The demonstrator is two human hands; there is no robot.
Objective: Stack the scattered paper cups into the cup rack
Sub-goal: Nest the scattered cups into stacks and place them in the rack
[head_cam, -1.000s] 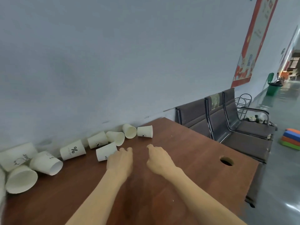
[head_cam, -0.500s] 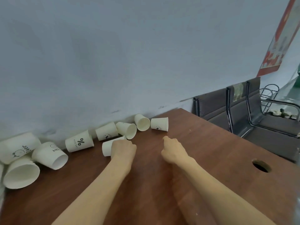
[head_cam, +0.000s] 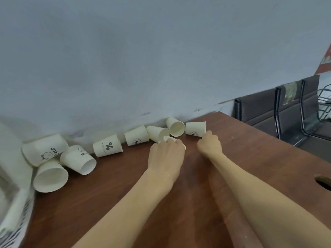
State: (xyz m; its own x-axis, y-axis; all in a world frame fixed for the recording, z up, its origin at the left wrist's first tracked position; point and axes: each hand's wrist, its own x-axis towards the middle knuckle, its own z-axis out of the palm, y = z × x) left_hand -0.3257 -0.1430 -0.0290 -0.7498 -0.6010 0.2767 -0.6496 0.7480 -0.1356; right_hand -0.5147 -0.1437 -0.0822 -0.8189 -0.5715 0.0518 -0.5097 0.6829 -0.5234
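Several white paper cups lie on their sides along the wall on the brown table (head_cam: 250, 158), among them a "%" cup (head_cam: 107, 145), a "HELLO" cup (head_cam: 78, 160) and a bear cup (head_cam: 44, 149). My left hand (head_cam: 166, 154) is curled over one cup (head_cam: 170, 139), which it mostly hides. My right hand (head_cam: 209, 144) touches the rim of the rightmost cup (head_cam: 195, 128) with its fingertips; whether it pinches the rim is hidden. A blurred white object (head_cam: 16, 212), perhaps the rack, fills the left edge.
The grey wall runs close behind the cups. Dark waiting chairs (head_cam: 259, 108) stand past the table's far right end. A round cable hole (head_cam: 324, 181) is cut into the tabletop at the right.
Both hands moved forward toward the wall. My left hand closed over the loose cup in front of the row, and my right hand reached the rightmost cup. The view turned left.
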